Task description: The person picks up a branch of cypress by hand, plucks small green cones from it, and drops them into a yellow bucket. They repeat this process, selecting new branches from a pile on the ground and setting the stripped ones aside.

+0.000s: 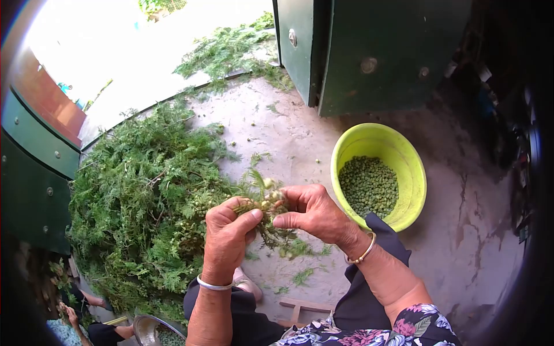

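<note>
The sprig (266, 214) sits dead centre of the frame, a bushy bit of cedar-like green with pale little cones on it, pinched between both hands. Left hand (228, 239) is closed around the stem end. Right hand (314, 213) has thumb and forefinger nipped together on the cone cluster at the top.

Just right of the hands there's a lime-green basin (404, 155) on the concrete floor (461, 230), with a layer of small green seeds (369, 185) covering the bottom but nowhere near the rim. I'd say a decent start, not close to half.

On the left a huge pile of branches (144, 202) runs up towards the top, so there's loads left by the look of it. Lower left, another person's hand (72, 316) is next to a metal bowl (151, 318) with something greenish in it, can't tell what. Green door (375, 52) up top.
</note>
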The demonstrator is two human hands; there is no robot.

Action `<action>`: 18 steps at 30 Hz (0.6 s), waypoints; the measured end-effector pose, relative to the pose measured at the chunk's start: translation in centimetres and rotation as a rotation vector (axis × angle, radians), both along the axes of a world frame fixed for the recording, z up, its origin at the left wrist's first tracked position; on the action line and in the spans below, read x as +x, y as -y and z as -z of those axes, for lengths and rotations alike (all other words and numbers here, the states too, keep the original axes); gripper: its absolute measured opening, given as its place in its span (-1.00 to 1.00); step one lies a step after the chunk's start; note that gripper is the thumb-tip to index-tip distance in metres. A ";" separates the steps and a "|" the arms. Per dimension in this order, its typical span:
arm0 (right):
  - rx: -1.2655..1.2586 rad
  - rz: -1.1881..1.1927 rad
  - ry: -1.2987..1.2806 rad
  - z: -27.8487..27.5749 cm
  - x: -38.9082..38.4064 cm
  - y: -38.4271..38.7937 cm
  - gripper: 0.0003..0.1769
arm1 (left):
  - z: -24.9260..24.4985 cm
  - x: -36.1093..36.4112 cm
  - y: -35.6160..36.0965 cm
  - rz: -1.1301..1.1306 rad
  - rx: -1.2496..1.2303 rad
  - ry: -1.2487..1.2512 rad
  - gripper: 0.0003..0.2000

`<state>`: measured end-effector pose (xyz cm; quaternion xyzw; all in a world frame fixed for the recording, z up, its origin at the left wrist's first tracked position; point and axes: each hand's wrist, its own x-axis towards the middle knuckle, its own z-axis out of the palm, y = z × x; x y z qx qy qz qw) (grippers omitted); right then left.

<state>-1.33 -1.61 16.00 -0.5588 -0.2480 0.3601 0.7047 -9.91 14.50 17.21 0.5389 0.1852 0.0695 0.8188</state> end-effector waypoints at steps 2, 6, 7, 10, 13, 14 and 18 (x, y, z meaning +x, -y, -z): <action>-0.063 0.089 -0.053 -0.5 -0.1 -0.2 -0.72 | 0.6 0.3 -0.2 0.045 0.079 -0.015 -0.90; -0.131 0.126 0.078 0.2 -0.2 -0.9 -0.77 | 1.3 0.3 -0.4 0.087 0.144 -0.078 -0.89; -0.095 0.131 0.044 0.4 -0.5 -1.1 -0.78 | 1.4 0.2 -0.4 0.084 0.140 -0.080 -0.89; -0.040 0.146 -0.007 1.2 -0.9 -1.8 -0.79 | 1.2 -0.1 -0.4 0.045 0.285 -0.107 -0.90; -0.139 0.170 0.337 1.4 -0.5 -1.8 -0.75 | 1.2 -0.5 -0.5 0.045 0.178 -0.117 -0.91; -0.107 0.222 0.551 0.9 -0.4 -1.8 -0.68 | 1.6 -0.6 -0.6 0.058 0.183 -0.105 -0.92; -0.222 0.265 0.971 1.8 0.7 -0.9 -0.63 | 0.8 -1.2 -0.4 0.073 0.288 -0.110 -0.91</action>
